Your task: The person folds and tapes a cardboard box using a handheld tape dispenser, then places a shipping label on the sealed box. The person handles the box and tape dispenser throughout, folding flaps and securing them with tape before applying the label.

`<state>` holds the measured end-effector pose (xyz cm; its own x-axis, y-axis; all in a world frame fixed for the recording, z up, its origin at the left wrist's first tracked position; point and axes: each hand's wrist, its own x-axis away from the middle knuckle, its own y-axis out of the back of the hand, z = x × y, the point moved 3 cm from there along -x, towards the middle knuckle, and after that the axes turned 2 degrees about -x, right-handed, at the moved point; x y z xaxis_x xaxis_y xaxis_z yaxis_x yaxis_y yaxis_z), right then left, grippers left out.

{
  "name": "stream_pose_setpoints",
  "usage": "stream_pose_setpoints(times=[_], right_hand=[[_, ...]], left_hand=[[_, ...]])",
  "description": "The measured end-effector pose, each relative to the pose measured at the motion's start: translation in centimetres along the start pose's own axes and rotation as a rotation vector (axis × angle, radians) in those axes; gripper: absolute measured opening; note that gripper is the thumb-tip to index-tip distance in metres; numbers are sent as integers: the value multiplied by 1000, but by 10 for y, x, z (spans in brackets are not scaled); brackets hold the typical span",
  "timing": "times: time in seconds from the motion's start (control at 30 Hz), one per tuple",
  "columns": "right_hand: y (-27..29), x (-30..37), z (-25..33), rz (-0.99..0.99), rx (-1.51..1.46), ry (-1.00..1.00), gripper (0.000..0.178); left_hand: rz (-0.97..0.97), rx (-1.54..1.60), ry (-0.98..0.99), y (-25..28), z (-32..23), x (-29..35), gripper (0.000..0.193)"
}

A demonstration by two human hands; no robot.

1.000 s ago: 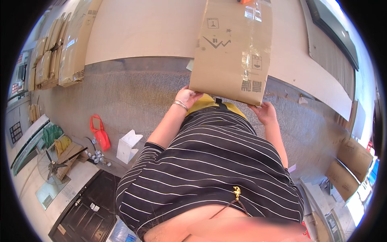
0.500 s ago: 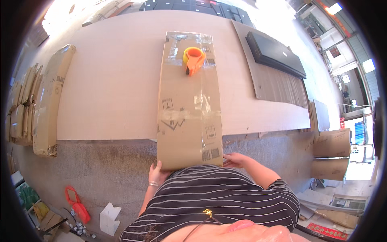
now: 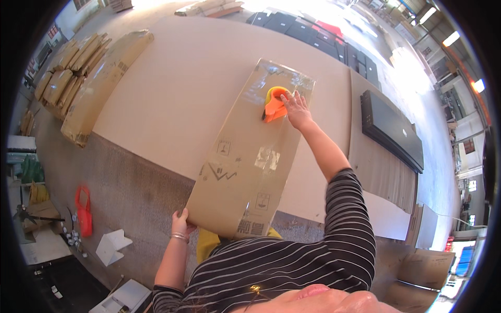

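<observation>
While my left hand [image 3: 181, 225] is set against the near left corner of the box [image 3: 229, 151], its thumb side shows above and the rest goes out of sight beneath, so I cannot tell how tightly it is closed. My right hand [image 3: 297, 111] is out over the far half of the box, its fingers loosely apart, the tips at the ring of the orange dispenser [image 3: 274, 112]; I am not clamped round it. The dispenser lies just left of that palm, on top of the box, yellow along its ring.

The box runs from my left hand to beyond my right, slanting over the table [image 3: 172, 104], its near end overhanging the edge in front of my waist. It is taped shut, with a shiny strip of tape [image 3: 267, 158] between my two hands, and its contents are hidden.

Beyond my left hand, to the left, brown cartons [image 3: 78, 57] are stacked beside a longer carton [image 3: 104, 86]; what they hold does not show. Left of the same hand, a red bag [image 3: 85, 219] lies on the floor [image 3: 135, 177], its inside out of view. To the right of my right hand, black panels [image 3: 391, 130] rest on a cardboard sheet [image 3: 383, 172].
</observation>
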<state>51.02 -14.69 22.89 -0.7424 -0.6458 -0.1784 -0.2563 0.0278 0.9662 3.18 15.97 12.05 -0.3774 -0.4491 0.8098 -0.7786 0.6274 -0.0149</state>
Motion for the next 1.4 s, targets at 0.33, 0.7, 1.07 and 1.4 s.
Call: stream_pose_setpoints(times=[0.33, 0.7, 1.07, 1.4], right_hand=[[45, 11, 36, 456, -193, 266, 39], [183, 166, 324, 881, -577, 1114, 41], [215, 134, 379, 1069, -77, 1051, 41], [209, 16, 249, 988, 237, 511, 30]], left_hand=[[55, 114, -93, 7, 15, 18, 73], [1058, 792, -63, 9, 61, 103, 85], [273, 915, -46, 47, 179, -26, 20], [725, 1241, 99, -148, 107, -128, 27]])
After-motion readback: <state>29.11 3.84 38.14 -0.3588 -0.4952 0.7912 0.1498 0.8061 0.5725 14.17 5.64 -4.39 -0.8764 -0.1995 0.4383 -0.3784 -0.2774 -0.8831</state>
